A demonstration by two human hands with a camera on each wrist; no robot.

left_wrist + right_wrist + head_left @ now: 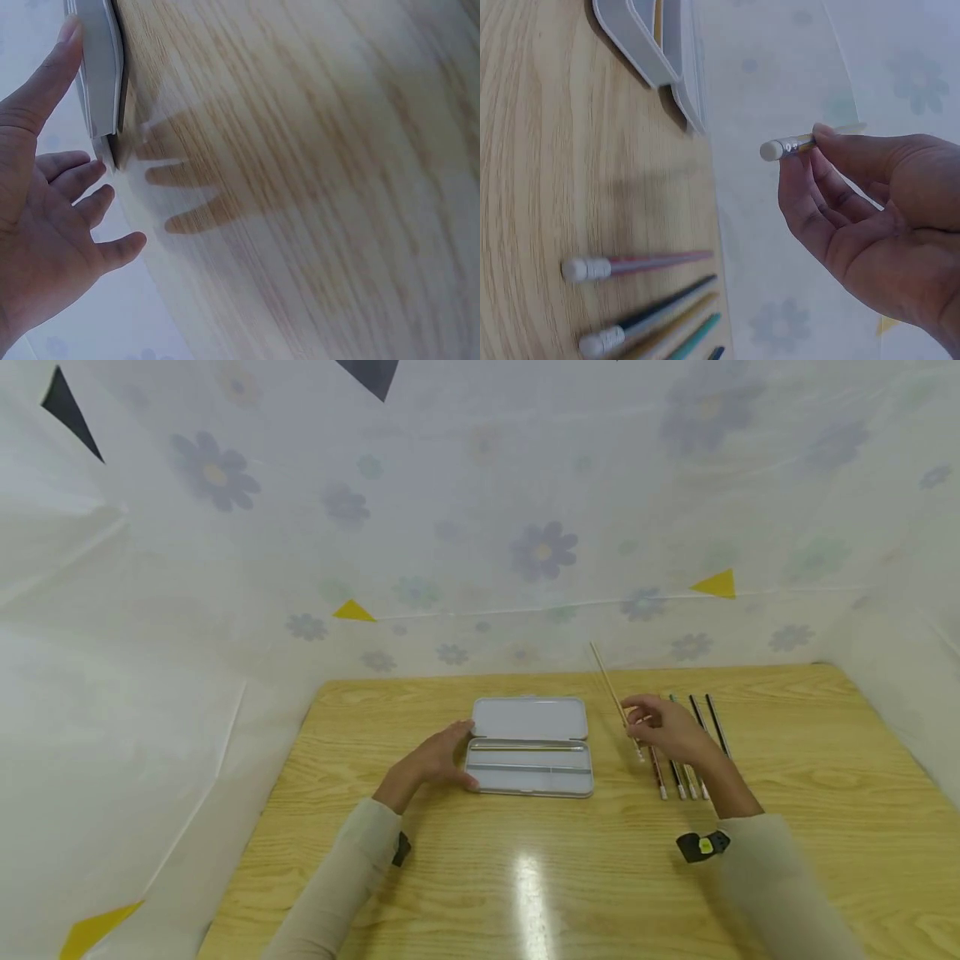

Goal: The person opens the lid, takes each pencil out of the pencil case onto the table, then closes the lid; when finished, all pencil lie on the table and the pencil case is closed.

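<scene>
Here, the right hand pinches a pale wooden pencil in the air just right of the open grey metal pencil case, which the left hand steadies with straight fingers. So light a pinch could drop the pencil onto the 5 pencils lined up beneath.

Bright even light, overhead glare streak on table, soft wrist-view blur, wide-angle edge warp
</scene>
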